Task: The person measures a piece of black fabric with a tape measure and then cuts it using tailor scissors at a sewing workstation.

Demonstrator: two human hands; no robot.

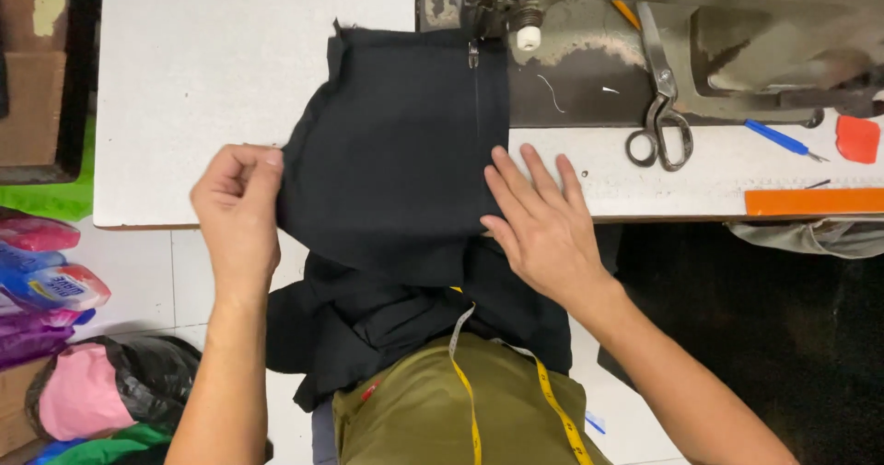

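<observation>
Black fabric [396,143] (zipper seam showing) lies flat; left hand [238,203] pinches its edge, right hand [543,221] spread.

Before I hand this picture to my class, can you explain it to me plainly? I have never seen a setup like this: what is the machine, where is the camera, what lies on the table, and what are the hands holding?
The camera sits on the person's head and looks down, so both arms reach in from the bottom. The grey metal body at the top is a sewing machine on a white table. A piece of black fabric lies under its needle area and hangs off the table edge. The left hand pinches the fabric's left edge; the right hand lies flat on its right side. Also on the table: scissors, a blue-handled tool, an orange ruler and a small red-orange piece. A yellow measuring tape hangs over the person's chest.
</observation>
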